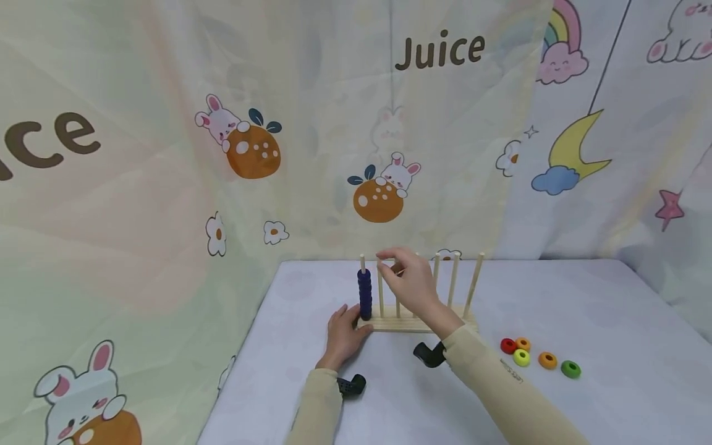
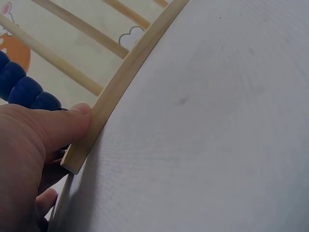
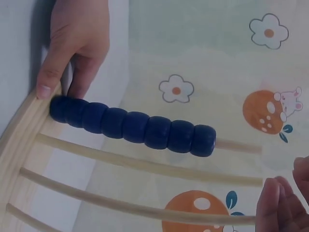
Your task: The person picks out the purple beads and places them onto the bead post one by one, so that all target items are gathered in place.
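Note:
A wooden peg rack (image 1: 389, 324) with several upright dowels stands on the table. Dark blue beads (image 1: 364, 295) are stacked on its leftmost dowel, whose bare tip shows above them. My left hand (image 1: 342, 337) grips the left end of the base, thumb on the front edge; in the left wrist view the thumb (image 2: 72, 123) presses the wood beside the lowest beads. Up by the top of the second dowel is my right hand (image 1: 410, 281), its thumb and forefinger apart. In the right wrist view its fingers (image 3: 273, 203) are partly cut off, and no bead shows between them.
Right of the rack lie loose beads: a red one (image 1: 508, 345), a yellow one (image 1: 521, 357), two orange ones, one of them apart (image 1: 547, 360), and a green one (image 1: 570, 369). A printed curtain (image 1: 311, 204) hangs behind the table. Black wrist-worn devices (image 1: 351, 385) sit at both wrists.

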Demonstrator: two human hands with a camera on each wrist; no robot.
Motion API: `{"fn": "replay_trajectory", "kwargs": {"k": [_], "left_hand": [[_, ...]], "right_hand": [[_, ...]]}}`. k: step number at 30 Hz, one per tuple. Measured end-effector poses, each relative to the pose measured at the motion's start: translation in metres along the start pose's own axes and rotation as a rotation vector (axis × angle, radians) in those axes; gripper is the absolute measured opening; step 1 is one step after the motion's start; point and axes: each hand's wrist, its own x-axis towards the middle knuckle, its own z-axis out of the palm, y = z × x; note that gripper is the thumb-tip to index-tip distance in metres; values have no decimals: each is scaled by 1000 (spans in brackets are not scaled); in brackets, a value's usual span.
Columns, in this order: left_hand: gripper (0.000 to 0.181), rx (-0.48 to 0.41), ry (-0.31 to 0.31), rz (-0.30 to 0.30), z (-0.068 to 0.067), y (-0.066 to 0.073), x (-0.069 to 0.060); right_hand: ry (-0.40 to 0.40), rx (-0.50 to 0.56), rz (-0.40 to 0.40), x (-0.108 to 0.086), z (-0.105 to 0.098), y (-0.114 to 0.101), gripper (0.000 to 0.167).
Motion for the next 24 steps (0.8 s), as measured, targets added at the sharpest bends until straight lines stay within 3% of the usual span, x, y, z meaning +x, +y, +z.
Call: {"fn": "replay_trajectory", "kwargs": {"k": [4,12,20,24], "left_hand": [[55,-12,2,18,-2,0,-2],[55,-18,-14,-10,-4,-3,-1],[58,7,-27,-9,-9,-5,2],[62,6,-71,-26,-18,-10,4]], "right_hand": [[10,21,-4,-11,-8,3,12],[-63,-4,148,-43,-16,25,10],[-89,-108,212,-76,-39,44,11],[-89,-170,220,-83,-56,52,11]]}}
